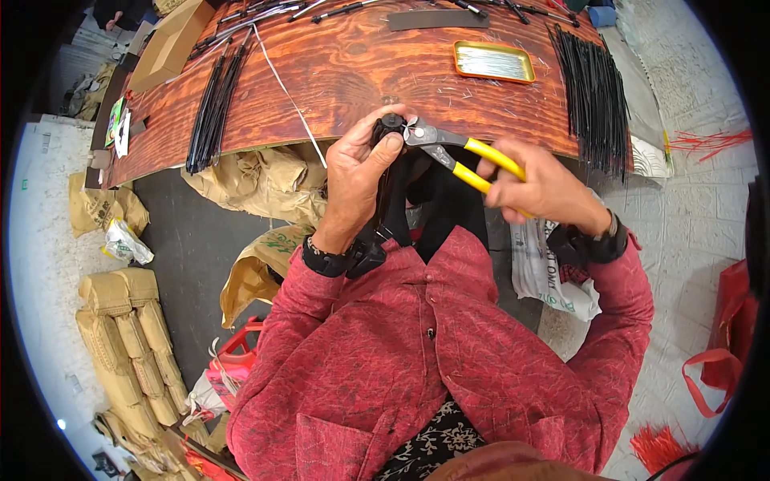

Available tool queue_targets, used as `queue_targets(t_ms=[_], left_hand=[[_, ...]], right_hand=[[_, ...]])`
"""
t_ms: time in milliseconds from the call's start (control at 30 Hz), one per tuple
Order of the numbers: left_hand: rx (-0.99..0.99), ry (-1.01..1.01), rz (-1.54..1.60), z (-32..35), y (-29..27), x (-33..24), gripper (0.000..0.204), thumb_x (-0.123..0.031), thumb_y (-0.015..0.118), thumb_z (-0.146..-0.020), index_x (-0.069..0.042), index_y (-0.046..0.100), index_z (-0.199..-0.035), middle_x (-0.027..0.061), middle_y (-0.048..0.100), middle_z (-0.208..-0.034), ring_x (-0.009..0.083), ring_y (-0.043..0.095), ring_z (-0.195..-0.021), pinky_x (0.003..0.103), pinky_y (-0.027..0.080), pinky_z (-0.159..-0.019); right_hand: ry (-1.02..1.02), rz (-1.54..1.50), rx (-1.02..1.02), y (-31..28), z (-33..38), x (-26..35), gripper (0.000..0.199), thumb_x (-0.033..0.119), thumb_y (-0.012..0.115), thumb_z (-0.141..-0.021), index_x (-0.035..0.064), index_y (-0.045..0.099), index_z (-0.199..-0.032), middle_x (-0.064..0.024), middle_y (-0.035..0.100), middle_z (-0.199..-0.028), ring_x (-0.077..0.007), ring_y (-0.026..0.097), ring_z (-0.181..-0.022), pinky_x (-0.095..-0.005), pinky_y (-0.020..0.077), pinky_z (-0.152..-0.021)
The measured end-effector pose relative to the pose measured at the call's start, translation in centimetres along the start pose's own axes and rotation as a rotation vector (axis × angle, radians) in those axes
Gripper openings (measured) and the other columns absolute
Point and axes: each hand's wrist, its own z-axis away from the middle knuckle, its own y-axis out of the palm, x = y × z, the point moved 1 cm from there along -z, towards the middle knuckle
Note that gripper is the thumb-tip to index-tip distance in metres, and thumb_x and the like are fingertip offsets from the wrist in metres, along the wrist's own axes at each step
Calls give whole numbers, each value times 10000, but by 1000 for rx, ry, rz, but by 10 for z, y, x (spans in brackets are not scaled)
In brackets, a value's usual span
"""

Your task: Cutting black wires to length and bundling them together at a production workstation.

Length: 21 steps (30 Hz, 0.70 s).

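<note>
My left hand is closed around what looks like a folded black umbrella frame, its round hub facing up between thumb and fingers. Below the hub, dark rods run down toward my lap, partly lost against dark clothing. My right hand grips the yellow handles of end-cutting pliers. Their grey jaws sit right beside the hub, close to my left thumb tip. A thin light wire end seems to show at the jaws, though it is too small to be sure.
On the curved wooden table lie black rod bundles at left and right. A yellow tray holds thin wire pieces. An open cardboard box stands far left. Brown paper hangs below the edge; wrapped packages are stacked left.
</note>
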Motion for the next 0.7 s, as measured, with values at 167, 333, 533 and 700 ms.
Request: queue_targets(t_ms=[167, 333, 533, 700], left_hand=[[0, -20, 2, 0, 0, 0, 389, -76, 648, -945, 41, 560, -1305, 104, 652, -1187, 143, 615, -1055, 278, 488, -946], [10, -25, 16, 2, 5, -4, 415, -122, 653, -947, 46, 549, -1312, 119, 655, -1188, 154, 617, -1069, 287, 481, -955], [40, -58, 9, 4, 9, -6, 457, -189, 652, -949, 53, 536, -1318, 150, 657, -1202, 178, 618, -1100, 306, 459, -985], [30, -50, -7, 6, 3, -6, 460, -191, 656, -945, 54, 538, -1316, 147, 657, -1197, 177, 620, -1092, 310, 457, -988]], right_hand=[[-707, 901, -742, 16, 1, 8, 483, 460, 583, -946, 0, 580, -1090, -76, 614, -659, -159, 611, -517, -261, 496, -514], [-253, 308, -231, 16, 5, 12, 567, 530, 460, -987, -13, 572, -1108, -86, 623, -697, -148, 601, -504, -271, 497, -492], [-65, -408, 369, -7, -16, -23, 663, 589, 316, -1017, -21, 570, -1077, -92, 611, -687, -136, 593, -498, -271, 473, -444], [-51, -361, 123, 17, -12, -7, 720, 620, 232, -1019, -16, 567, -998, -42, 525, -586, -94, 486, -426, -237, 414, -403]])
